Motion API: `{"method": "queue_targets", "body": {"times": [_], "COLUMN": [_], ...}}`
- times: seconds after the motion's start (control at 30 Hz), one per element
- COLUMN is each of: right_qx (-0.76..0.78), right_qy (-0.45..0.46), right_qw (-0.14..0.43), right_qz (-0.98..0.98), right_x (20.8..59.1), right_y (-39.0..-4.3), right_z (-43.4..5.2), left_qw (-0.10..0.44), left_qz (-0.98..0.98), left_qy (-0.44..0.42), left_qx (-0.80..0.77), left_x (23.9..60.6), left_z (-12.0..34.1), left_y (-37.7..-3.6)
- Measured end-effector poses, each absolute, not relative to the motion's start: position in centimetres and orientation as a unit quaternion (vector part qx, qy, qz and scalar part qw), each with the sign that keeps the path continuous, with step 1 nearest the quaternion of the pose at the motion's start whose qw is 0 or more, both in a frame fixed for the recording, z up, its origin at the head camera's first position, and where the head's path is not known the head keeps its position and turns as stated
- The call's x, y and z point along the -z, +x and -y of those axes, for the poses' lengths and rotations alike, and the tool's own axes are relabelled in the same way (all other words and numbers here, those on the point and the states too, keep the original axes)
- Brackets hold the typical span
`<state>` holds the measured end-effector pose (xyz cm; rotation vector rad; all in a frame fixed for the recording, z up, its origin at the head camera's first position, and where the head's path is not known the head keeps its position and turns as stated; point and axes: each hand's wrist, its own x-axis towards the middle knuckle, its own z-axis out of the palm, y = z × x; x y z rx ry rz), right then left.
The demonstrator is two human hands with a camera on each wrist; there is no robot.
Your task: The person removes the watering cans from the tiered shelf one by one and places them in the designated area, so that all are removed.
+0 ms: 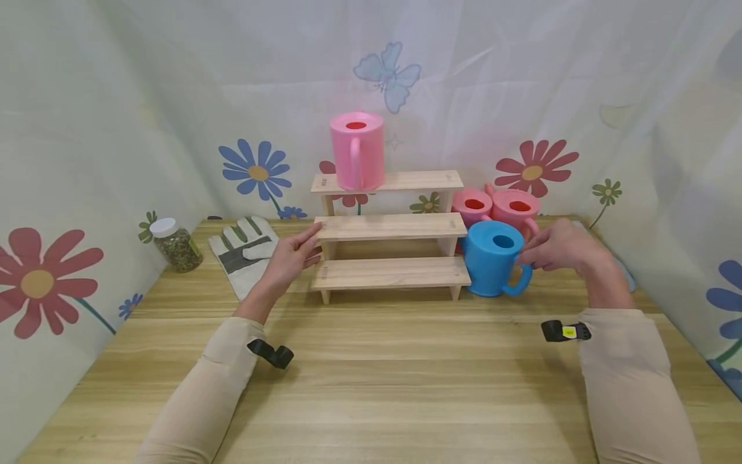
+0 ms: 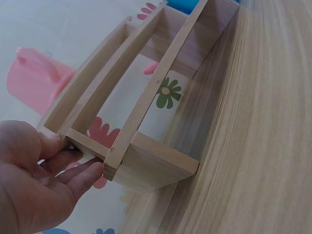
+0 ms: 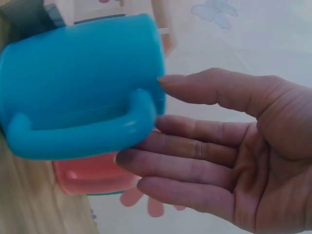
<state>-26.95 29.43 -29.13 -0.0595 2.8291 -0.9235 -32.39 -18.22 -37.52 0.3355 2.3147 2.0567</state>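
Note:
A blue watering can (image 1: 491, 261) stands at the right end of a three-step wooden shelf (image 1: 391, 276), its handle towards the right. The right hand (image 1: 556, 247) is at its top; in the right wrist view the thumb tip meets the rim and the other fingers reach fairly straight beside the handle's upper end. At the shelf's left end, the left hand (image 1: 290, 256) holds the middle board (image 2: 75, 114), thumb over it and fingers curled beneath. A pink watering can (image 1: 358, 154) sits on the top step, left of its middle, handle facing front.
Two more pink watering cans (image 1: 514, 205) stand behind the blue one. Left of the shelf lie a white-and-grey glove (image 1: 246, 258) and a tilted, white-lidded jar (image 1: 178, 248) of green bits. A flowered curtain (image 1: 278, 84) encloses the wooden table (image 1: 400, 380).

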Motion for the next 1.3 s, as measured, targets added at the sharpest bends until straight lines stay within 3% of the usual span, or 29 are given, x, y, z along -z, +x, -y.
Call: {"method": "queue_targets", "body": {"times": [0.23,0.4,0.67,0.83,1.07,1.3], "right_qx": [0.308,0.321,0.457,0.491,0.505,0.532], "right_qy": [-0.007,-0.049,-0.117,-0.168,-0.183,-0.174], "right_qw": [0.021,-0.027,-0.188,-0.252,-0.253,-0.234], "right_qz": [-0.951,-0.946,-0.862,-0.817,-0.804,-0.795], "right_x": [27.0,25.9,27.1,26.8,26.6,27.8], "right_y": [-24.8,-23.8,-24.8,-24.5,-24.3,-27.2], "right_z": [-28.9,-27.6,-23.8,-21.0,-19.3,-17.0], "left_qw": [0.014,0.012,0.014,0.019,0.012,0.025], "left_qz": [-0.742,-0.742,-0.742,-0.739,-0.742,-0.733], "left_qy": [0.110,0.109,0.118,0.118,0.121,0.114], "left_qx": [-0.661,-0.662,-0.660,-0.663,-0.659,-0.670], "left_x": [37.5,37.6,37.6,37.0,37.3,36.6], "left_z": [18.2,18.3,18.3,18.1,18.2,18.0], "left_y": [-32.4,-32.5,-32.4,-32.0,-32.5,-31.7]}}
